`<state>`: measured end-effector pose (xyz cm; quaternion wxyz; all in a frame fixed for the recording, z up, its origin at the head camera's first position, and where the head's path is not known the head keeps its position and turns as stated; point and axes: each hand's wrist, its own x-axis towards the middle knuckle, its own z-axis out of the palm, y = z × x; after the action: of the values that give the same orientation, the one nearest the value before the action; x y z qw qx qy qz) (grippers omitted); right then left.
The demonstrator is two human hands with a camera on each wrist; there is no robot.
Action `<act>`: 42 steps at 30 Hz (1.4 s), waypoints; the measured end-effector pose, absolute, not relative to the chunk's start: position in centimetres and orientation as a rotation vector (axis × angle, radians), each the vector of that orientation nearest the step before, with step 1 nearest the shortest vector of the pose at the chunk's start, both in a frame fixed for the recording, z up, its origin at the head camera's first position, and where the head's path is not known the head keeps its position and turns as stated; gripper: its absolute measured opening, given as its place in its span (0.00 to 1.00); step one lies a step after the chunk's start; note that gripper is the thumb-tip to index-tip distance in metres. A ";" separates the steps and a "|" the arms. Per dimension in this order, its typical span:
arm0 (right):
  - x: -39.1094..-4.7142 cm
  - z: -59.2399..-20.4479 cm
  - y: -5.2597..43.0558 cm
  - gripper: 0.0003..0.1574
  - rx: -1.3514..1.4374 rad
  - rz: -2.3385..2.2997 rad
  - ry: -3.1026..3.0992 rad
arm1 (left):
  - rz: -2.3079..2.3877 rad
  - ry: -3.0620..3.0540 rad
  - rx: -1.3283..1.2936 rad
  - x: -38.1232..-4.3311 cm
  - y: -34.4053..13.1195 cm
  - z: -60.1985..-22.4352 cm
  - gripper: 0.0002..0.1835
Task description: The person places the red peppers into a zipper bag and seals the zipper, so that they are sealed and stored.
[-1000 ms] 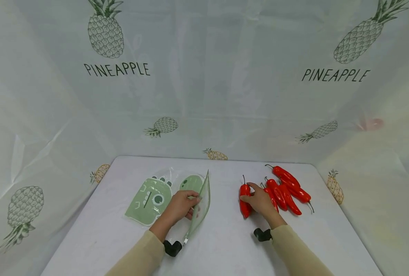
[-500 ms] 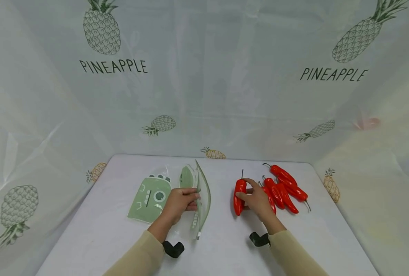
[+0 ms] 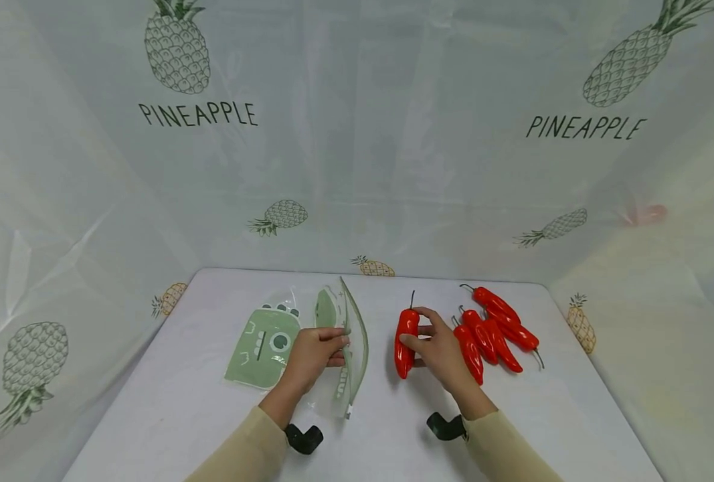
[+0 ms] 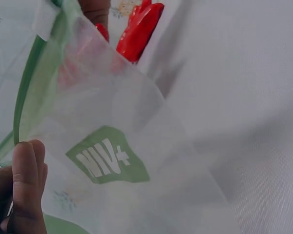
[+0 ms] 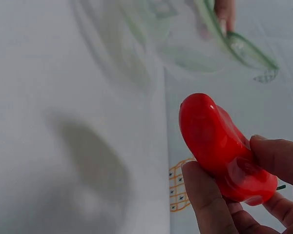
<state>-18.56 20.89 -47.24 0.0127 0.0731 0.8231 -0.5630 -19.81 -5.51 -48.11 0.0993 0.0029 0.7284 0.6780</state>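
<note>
My left hand [image 3: 307, 353] pinches the green-edged mouth of a clear zip bag [image 4: 107, 156] between thumb and fingers. The mouth stands upright and parted, facing right, and a white slider sits on its green zip strip. In the left wrist view, part of the bag lies in front of red peppers. My right hand [image 3: 445, 349] grips a red chili pepper [image 3: 406, 341] by its side, stem pointing away, lifted over the table to the right of the bag. In the right wrist view, the pepper [image 5: 210, 136] is between thumb and fingers, apart from the bag.
Several red chili peppers [image 3: 480, 335] lie in a loose pile on the white table [image 3: 393, 442], right of my right hand. A flat bag with a green monster print [image 3: 266, 348] lies left of my left hand. Pineapple-printed sheeting [image 3: 393, 167] rises behind the table.
My right hand has lifted the chili pepper off the table and carried it left, away from the pile. The bag's mouth has parted and stands more upright in my left hand.
</note>
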 end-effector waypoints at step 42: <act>-17.4 -44.8 14.4 0.40 -0.141 -1.707 2.657 | 1.968 2.451 0.126 -18.3 -4.7 -45.6 0.16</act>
<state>-17.37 14.42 -44.83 -0.0099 -0.0445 0.8405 -0.5399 -18.28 -4.66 -45.58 -0.0021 0.0400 0.7791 0.6257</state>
